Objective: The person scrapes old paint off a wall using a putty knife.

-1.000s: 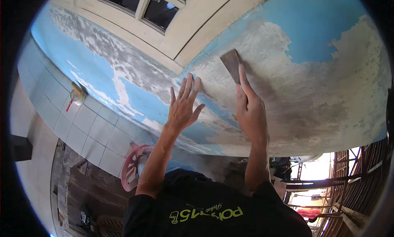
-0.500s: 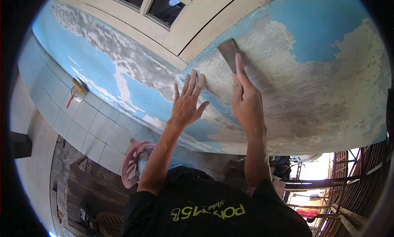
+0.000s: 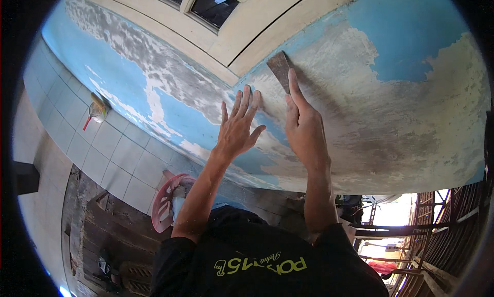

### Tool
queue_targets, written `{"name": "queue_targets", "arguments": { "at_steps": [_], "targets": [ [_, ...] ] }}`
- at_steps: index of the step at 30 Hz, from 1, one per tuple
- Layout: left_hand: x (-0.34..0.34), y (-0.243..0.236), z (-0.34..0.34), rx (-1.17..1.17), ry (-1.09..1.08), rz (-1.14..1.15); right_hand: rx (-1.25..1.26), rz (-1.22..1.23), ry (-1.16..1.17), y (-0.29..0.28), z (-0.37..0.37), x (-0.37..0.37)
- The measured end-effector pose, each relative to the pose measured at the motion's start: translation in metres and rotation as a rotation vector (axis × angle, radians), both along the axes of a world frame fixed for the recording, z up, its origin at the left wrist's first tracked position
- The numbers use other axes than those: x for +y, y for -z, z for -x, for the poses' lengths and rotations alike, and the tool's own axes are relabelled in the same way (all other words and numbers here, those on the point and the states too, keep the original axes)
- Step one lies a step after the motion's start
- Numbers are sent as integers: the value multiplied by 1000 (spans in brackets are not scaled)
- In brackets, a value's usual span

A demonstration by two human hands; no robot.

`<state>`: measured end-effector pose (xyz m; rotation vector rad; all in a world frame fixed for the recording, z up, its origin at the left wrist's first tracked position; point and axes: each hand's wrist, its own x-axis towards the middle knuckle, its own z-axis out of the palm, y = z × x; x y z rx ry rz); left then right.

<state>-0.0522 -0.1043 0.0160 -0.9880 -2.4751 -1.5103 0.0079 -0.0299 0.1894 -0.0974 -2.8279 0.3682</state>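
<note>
In my right hand (image 3: 307, 129) is a putty knife (image 3: 280, 70) with a flat, worn metal blade. Its handle is hidden in my closed fingers, and my index finger stretches along the blade. The blade lies against the wall (image 3: 355, 122), just below the pale window frame (image 3: 242, 34). Blue paint (image 3: 411, 34) covers part of that wall; elsewhere grey and whitish patches show. My left hand (image 3: 236, 127) rests against the wall to the left of the knife, empty, its fingers spread and palm toward the surface.
White tiles (image 3: 123, 155) run along the wall's foot at left. A small container with a red-handled tool (image 3: 95, 114) stands on them. A pink plastic seat or basket (image 3: 163, 207) is by my left forearm. Dark wooden boards (image 3: 123, 225) lie lower left; a slatted structure (image 3: 437, 220) is at right.
My right hand and the putty knife have shifted slightly left along the wall. My left hand keeps its place on the wall, while the whole view has moved a little.
</note>
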Motion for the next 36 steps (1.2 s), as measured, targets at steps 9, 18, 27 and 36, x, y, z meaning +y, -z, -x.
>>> {"name": "queue_targets", "arguments": {
  "at_steps": [9, 18, 27, 36],
  "targets": [
    [-3, -2, 3, -1, 7, 6, -115, 57, 108, -10, 4, -9],
    [-3, -1, 2, 0, -7, 34, -173, 81, 133, -17, 2, -13],
    [-4, -2, -1, -4, -3, 42, -97, 103, 51, 1, -5, -1],
    [-6, 2, 1, -17, -18, 57, -158, 117, 69, 13, 3, -6]
  ]
}}
